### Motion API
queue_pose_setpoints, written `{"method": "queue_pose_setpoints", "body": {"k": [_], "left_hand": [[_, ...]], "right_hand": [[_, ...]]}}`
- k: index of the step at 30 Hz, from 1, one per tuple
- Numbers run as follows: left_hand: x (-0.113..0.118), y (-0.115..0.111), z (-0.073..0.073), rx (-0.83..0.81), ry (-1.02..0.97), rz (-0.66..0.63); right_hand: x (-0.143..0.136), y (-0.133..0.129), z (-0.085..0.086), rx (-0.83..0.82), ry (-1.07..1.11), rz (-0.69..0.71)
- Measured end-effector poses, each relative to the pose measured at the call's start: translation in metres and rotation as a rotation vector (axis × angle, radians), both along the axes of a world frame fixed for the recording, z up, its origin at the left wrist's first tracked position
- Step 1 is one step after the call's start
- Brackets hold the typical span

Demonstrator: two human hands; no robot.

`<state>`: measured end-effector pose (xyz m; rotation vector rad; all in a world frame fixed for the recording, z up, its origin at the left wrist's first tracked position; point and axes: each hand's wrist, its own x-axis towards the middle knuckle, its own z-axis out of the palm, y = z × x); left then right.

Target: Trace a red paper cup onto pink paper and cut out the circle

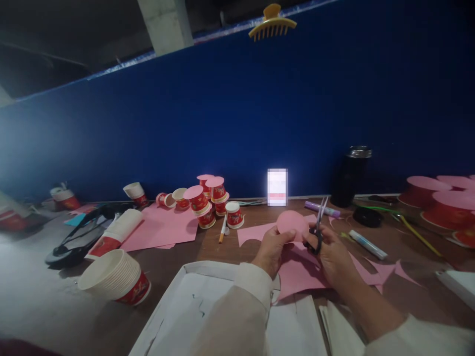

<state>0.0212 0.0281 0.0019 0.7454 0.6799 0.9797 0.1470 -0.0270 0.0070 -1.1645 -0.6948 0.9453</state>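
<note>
My left hand pinches a round pink paper disc between thumb and fingers. Black-handled scissors are in my right hand, their blades pointing up and slightly parted, beside the disc's right edge. The right fingers wrap the scissor handles and come close to the disc; whether they touch it I cannot tell. Beneath both hands lies pink paper with curved cut edges. Pink offcuts spread to the right of it.
A white box lid sits under my left forearm. Stacked paper cups lie at left, and red cups topped with pink discs stand farther back. A glue stick, purple tube and black bottle are at right, before a blue partition.
</note>
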Motion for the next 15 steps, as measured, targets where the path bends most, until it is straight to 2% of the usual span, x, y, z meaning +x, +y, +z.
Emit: {"method": "queue_pose_setpoints", "body": {"k": [3,5,7,9,12,15], "left_hand": [[-0.003,0.001,0.006,0.005,-0.038,0.057],[-0.008,0.004,0.012,-0.04,-0.138,0.11],[-0.014,0.01,0.019,-0.096,-0.26,0.271],[-0.021,0.015,0.024,-0.174,-0.351,0.36],[-0.027,0.02,0.028,-0.256,-0.427,0.377],[-0.027,0.021,0.024,-0.25,-0.421,0.349]], "right_hand": [[0.002,0.0,0.004,0.023,-0.037,-0.063],[0.003,0.0,0.008,0.028,-0.024,-0.136],[0.004,0.001,0.011,0.046,0.0,-0.226],[0.006,0.002,0.013,0.053,0.011,-0.313],[0.009,0.003,0.013,0.036,0.025,-0.376],[0.011,0.002,0.01,0.024,0.017,-0.346]]}}
